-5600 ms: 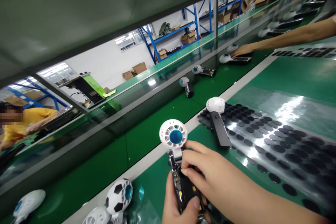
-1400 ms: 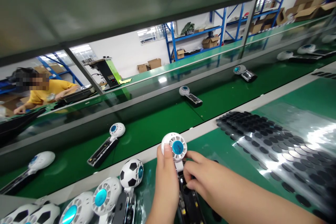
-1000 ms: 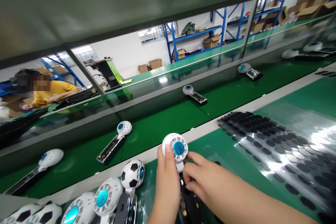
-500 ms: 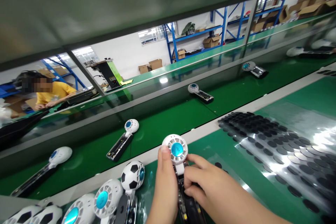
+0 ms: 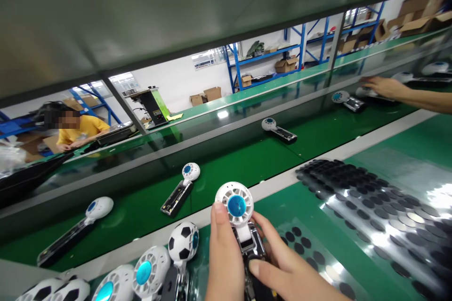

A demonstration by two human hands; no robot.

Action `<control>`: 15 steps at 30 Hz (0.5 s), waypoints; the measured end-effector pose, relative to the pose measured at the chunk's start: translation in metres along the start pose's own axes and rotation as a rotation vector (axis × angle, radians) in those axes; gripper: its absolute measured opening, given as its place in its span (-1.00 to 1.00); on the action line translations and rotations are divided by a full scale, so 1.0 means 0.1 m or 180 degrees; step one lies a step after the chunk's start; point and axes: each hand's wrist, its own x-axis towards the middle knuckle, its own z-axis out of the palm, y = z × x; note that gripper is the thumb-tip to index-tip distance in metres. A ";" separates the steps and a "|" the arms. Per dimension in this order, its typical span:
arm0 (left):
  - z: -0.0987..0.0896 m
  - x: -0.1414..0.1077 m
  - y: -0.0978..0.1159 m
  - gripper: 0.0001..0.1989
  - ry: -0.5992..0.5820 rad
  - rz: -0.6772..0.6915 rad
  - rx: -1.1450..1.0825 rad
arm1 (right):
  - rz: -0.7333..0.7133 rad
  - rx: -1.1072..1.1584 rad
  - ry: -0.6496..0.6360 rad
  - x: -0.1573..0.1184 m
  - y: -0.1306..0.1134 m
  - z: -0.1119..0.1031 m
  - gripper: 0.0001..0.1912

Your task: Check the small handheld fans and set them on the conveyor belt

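Observation:
A small white fan point(image 5: 234, 203) with a blue round centre and a dark open handle is held upright between both hands at the bottom middle. My left hand point(image 5: 226, 254) grips its left side, thumb on the rim of the white head. My right hand point(image 5: 282, 263) wraps the handle from the right, thumb pressed on the dark part below the neck. Just left of my left hand stand more fans, one with a football pattern point(image 5: 183, 241) and one plain white point(image 5: 151, 270).
Several fans, such as one point(image 5: 190, 172), lie on the green belt point(image 5: 226, 160) behind a grey rail. Sheets of black discs point(image 5: 367, 197) cover the right side. Another person's hand point(image 5: 384, 88) reaches over the belt. A person in yellow point(image 5: 83, 129) sits far left.
My right thumb now presses on the handle, with the fingers behind it. Another person's hand has come in at the upper right. The view has shifted slightly, showing more black discs beside my right hand.

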 end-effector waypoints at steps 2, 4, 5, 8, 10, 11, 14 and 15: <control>0.02 -0.01 0.01 -0.25 0.0008 -0.0040 -0.0010 | -0.0142 0.0206 0.0090 0.00 0.08 0.01 -0.26; 0.04 0.00 0.01 -0.24 0.0007 -0.0063 -0.0042 | -0.0188 0.0230 0.0143 0.00 0.14 0.00 -0.26; 0.04 0.00 0.00 -0.25 0.0009 -0.0043 -0.0053 | -0.0185 0.0217 0.0138 0.01 0.16 -0.01 -0.24; 0.04 0.04 -0.03 -0.28 -0.0032 0.0049 -0.0077 | -0.0089 0.0204 0.0154 0.06 0.24 -0.06 -0.14; 0.05 0.08 -0.07 -0.27 -0.0164 0.0052 -0.0145 | -0.0058 0.0326 0.0257 0.11 0.30 -0.11 -0.11; 0.07 0.11 -0.09 -0.26 -0.0243 0.0038 -0.0176 | -0.0070 0.0432 0.0315 0.14 0.32 -0.14 -0.10; 0.24 0.30 -0.09 -0.23 -0.0340 0.0038 0.0026 | -0.0113 0.0626 0.0568 0.20 0.38 -0.27 -0.13; 0.32 0.40 -0.04 -0.22 -0.0323 0.0070 0.0144 | -0.0124 0.0532 0.0757 0.21 0.39 -0.32 -0.16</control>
